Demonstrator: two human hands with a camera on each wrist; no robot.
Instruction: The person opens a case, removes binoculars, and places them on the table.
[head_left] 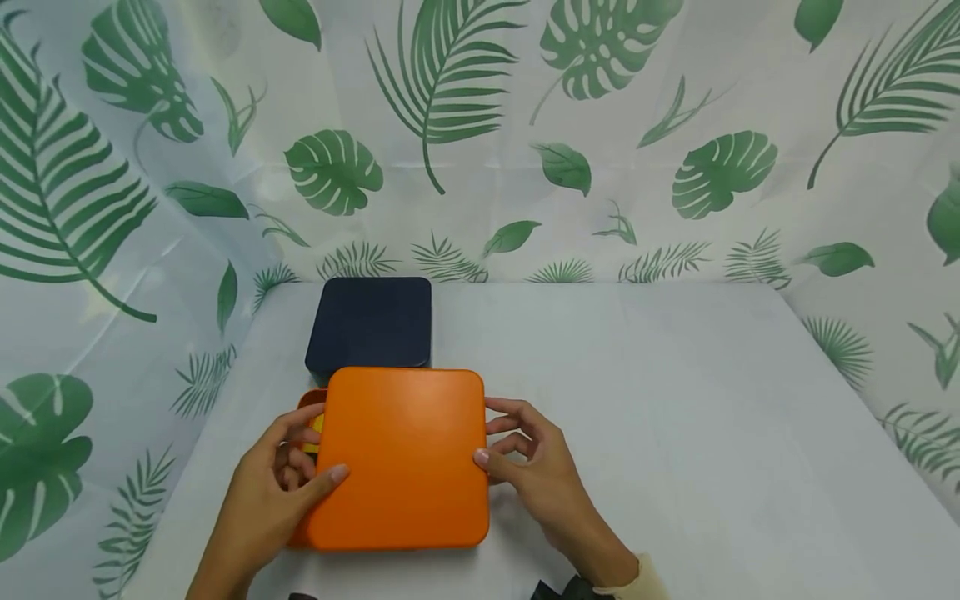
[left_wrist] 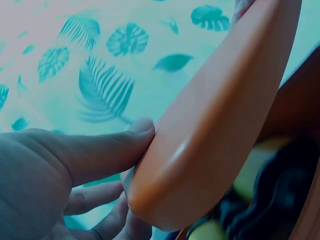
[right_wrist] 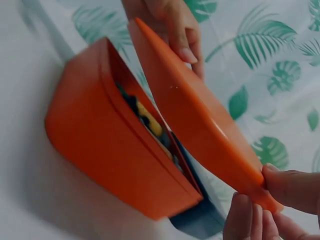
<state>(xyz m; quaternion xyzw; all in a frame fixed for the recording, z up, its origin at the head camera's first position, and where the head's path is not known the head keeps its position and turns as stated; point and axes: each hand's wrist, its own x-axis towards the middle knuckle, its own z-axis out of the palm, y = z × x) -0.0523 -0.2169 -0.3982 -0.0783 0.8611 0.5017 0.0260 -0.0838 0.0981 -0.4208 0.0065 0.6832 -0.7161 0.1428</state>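
Observation:
Both hands hold an orange lid (head_left: pixel 405 458), lifted off an orange box (right_wrist: pixel 105 130). My left hand (head_left: pixel 273 483) grips the lid's left edge, thumb on top and fingers curled at the side. At the opposite edge, my right hand (head_left: pixel 536 471) pinches it between thumb and fingers. A gap between lid and box shows in the right wrist view. Through it, yellow and black items (right_wrist: pixel 150 122) are visible inside the box. From the head view the lid hides most of the box, leaving only its left rim in sight.
Behind the orange box stands a dark navy box (head_left: pixel 371 325), its top closed. Everything rests on a white table (head_left: pixel 637 417). A leaf-patterned sheet (head_left: pixel 480 167) encloses the back and sides. Small dark objects (head_left: pixel 573 588) poke in at the bottom edge.

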